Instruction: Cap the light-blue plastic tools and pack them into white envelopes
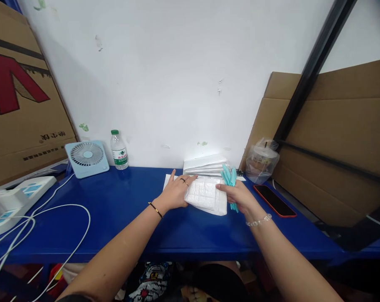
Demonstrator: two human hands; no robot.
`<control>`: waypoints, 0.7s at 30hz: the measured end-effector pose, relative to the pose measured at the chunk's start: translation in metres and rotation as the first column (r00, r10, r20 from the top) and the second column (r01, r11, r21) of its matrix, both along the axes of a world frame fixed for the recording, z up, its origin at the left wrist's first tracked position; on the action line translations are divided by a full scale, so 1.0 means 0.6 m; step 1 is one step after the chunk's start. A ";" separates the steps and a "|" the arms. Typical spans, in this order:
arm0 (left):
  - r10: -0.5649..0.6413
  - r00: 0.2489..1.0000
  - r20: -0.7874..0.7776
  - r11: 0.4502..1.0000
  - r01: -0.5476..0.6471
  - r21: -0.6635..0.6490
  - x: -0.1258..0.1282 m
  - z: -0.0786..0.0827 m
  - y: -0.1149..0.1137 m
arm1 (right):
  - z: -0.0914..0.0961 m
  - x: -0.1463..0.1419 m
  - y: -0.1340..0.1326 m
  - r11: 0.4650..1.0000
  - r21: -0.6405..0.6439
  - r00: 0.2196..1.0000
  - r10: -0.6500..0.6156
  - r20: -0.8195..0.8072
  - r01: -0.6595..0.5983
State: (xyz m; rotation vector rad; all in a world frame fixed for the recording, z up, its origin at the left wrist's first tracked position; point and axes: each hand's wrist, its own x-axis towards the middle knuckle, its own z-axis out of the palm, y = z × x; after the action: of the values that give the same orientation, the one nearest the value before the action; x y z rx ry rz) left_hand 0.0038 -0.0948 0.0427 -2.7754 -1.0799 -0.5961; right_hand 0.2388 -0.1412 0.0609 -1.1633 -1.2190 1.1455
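My left hand (177, 189) grips the left end of a white, crinkled plastic packet (205, 195), fingers laid over its top edge. My right hand (238, 193) is closed around several thin teal sticks (229, 176), possibly pens, which stand up between its fingers. Its thumb also presses on the packet's right edge. Just behind the packet, a stack of flat white envelopes (205, 165) leans near the wall. A white sheet partly shows beneath my left hand.
A blue fan (87, 158) and a water bottle (119, 152) stand at the back left. White cables and a power strip (29, 195) occupy the left. On the right are a phone (274, 200), a bagged cup (262, 159) and cardboard (340, 155). The blue table (127, 226) ends near my body.
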 end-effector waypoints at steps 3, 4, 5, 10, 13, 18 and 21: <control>0.078 0.994 0.070 0.997 -0.077 -0.013 0.001 -0.005 0.003 | 0.009 0.002 0.006 0.992 0.079 0.993 -0.099 -0.059 0.103; 0.104 0.991 0.087 0.995 -0.102 -0.020 0.002 -0.007 0.005 | 0.017 0.004 0.006 0.979 0.136 0.983 -0.134 -0.124 0.150; 0.125 0.987 0.100 0.992 -0.123 -0.029 0.003 -0.008 0.006 | 0.026 0.007 0.005 0.961 0.198 0.966 -0.150 -0.210 0.192; 0.162 0.968 0.194 0.987 -0.153 -0.057 0.014 0.001 0.004 | 0.083 0.008 -0.005 0.901 0.345 0.841 -0.038 -0.539 0.262; 0.147 0.956 0.252 0.988 -0.131 -0.077 0.024 0.012 -0.004 | 0.092 -0.007 -0.002 0.902 0.341 0.832 -0.034 -0.554 0.264; 0.108 0.925 0.364 0.991 -0.069 -0.117 0.029 0.012 -0.013 | 0.080 -0.022 0.012 0.876 0.364 0.823 -0.064 -0.564 0.317; 0.091 0.899 0.429 0.992 -0.045 -0.117 0.025 0.004 -0.010 | 0.083 -0.022 0.015 0.878 0.322 0.780 -0.087 -0.619 0.354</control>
State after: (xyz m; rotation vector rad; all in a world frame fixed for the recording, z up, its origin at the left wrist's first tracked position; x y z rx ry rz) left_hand 0.0190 -0.1006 0.0449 -2.7439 -1.3119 -1.2266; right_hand 0.2254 -0.1322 0.1105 -0.5285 -0.7519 0.8935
